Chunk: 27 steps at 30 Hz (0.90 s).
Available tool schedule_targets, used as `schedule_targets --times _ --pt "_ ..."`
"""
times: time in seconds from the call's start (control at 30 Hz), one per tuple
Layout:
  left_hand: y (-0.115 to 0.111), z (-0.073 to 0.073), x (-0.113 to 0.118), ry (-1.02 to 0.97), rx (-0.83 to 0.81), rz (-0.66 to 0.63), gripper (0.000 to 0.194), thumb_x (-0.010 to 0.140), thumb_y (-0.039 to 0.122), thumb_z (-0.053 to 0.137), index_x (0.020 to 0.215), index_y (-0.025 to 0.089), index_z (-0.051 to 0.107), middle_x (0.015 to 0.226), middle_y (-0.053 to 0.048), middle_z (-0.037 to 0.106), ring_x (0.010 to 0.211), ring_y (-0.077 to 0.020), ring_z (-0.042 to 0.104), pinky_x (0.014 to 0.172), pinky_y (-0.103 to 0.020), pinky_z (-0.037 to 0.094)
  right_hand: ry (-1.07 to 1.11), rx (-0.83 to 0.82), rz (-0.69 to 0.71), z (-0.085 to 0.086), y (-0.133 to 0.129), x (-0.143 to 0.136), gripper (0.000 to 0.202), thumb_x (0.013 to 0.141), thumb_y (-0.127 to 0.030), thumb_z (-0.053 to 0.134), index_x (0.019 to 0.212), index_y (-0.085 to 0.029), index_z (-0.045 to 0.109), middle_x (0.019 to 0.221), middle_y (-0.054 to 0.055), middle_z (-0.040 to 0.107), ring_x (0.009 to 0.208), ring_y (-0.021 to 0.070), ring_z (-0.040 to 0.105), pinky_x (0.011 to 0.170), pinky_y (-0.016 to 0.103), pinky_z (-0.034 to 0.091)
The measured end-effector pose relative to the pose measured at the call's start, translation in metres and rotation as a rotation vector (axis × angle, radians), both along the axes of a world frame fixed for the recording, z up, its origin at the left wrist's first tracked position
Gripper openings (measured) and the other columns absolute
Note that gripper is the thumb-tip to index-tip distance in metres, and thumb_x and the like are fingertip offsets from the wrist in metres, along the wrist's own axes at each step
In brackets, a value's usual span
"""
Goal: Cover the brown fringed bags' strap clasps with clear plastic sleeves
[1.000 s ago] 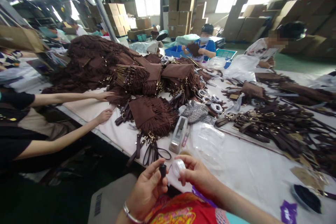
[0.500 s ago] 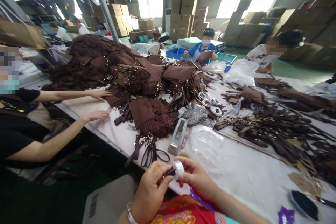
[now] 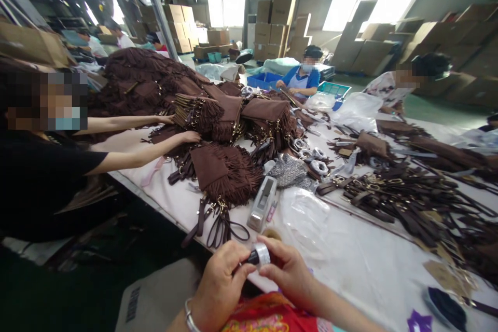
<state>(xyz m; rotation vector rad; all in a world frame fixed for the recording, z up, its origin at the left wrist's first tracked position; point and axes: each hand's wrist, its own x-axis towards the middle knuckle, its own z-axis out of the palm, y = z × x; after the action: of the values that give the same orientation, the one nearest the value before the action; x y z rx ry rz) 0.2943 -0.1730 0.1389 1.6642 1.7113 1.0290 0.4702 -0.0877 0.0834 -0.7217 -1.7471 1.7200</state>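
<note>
At bottom centre, the left hand (image 3: 222,273) pinches the black piece (image 3: 253,258) against the white roll (image 3: 263,254) — apart a second ago — gripped by the right hand (image 3: 291,268), so work now seems centred on their contact.

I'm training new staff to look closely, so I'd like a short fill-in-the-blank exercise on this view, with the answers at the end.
1. The small piece in the person's left hand is ____ in colour.
2. The whitish roll is held between thumb and fingers of the person's ____ hand.
3. A metal bracelet circles the person's ____ wrist.
4. The fringed bag lying nearest the person's hands is ____ in colour.

Missing words: black; right; left; brown.
</note>
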Motion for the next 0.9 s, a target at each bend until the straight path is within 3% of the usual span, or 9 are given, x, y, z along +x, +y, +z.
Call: schedule_targets --times 0.2,0.4,0.57,0.67,0.73,0.8,0.9 --pt "0.001 0.012 0.003 -0.010 -0.036 0.048 0.010 0.086 0.016 0.057 0.088 0.022 0.065 0.087 -0.002 0.063 0.083 -0.0156 0.060 0.076 -0.027 0.050 -0.031 0.110 -0.024 0.010 0.000 -0.003 0.053 0.075 -0.040 0.075 0.124 -0.026 0.061 0.108 0.008 0.067 0.093 0.0243 0.063 0.083 0.037 0.051" --pt "0.003 0.004 0.011 -0.097 -0.017 0.124 0.011 0.086 0.020 0.059 0.092 0.021 0.068 0.087 -0.004 0.064 0.083 -0.0163 0.061 0.077 -0.028 0.051 0.018 0.110 -0.035 0.006 0.006 -0.005 0.050 0.075 -0.042 0.074 0.121 -0.026 0.064 0.106 0.008 0.066 0.096 0.0254 0.061 0.088 0.041 0.050" --pt "0.005 -0.002 -0.001 -0.326 -0.092 0.090 0.022 0.087 0.034 0.059 0.102 0.021 0.069 0.103 -0.008 0.063 0.092 -0.0184 0.061 0.077 -0.028 0.052 0.071 -0.257 0.086 0.020 0.012 -0.005 0.051 0.073 -0.044 0.075 0.120 -0.027 0.064 0.092 0.003 0.064 0.067 0.0142 0.058 0.059 0.028 0.052" --pt "0.006 -0.003 -0.008 -0.617 -0.241 0.081 0.044 0.083 0.039 0.064 0.122 0.019 0.060 0.115 -0.011 0.062 0.099 -0.0219 0.061 0.074 -0.029 0.053 0.134 -0.376 0.196 0.036 0.013 -0.006 0.049 0.072 -0.048 0.074 0.116 -0.027 0.067 0.114 0.006 0.059 0.076 0.0155 0.060 0.061 0.027 0.053" --pt "0.006 -0.005 -0.009 -0.763 -0.354 0.040 0.052 0.083 0.040 0.063 0.130 0.018 0.054 0.115 -0.012 0.065 0.093 -0.0217 0.062 0.071 -0.030 0.054 0.138 -0.383 0.238 0.039 0.012 -0.008 0.045 0.074 -0.051 0.071 0.113 -0.028 0.069 0.136 0.007 0.045 0.081 0.0168 0.061 0.061 0.028 0.055" --pt "0.005 -0.010 -0.006 -0.796 -0.396 0.068 0.050 0.083 0.041 0.063 0.126 0.016 0.057 0.112 -0.012 0.067 0.088 -0.0210 0.063 0.072 -0.031 0.054 0.103 -0.323 0.176 0.035 0.011 -0.009 0.042 0.078 -0.051 0.067 0.113 -0.027 0.068 0.141 0.009 0.039 0.076 0.0147 0.062 0.058 0.028 0.055" --pt "0.002 -0.020 -0.002 -0.744 -0.342 0.229 0.047 0.081 0.041 0.066 0.120 0.015 0.060 0.112 -0.011 0.068 0.093 -0.0231 0.064 0.079 -0.033 0.053 0.024 -0.183 0.026 0.020 0.007 -0.011 0.041 0.082 -0.049 0.064 0.113 -0.023 0.065 0.115 0.010 0.056 0.062 0.0113 0.059 0.056 0.028 0.053"
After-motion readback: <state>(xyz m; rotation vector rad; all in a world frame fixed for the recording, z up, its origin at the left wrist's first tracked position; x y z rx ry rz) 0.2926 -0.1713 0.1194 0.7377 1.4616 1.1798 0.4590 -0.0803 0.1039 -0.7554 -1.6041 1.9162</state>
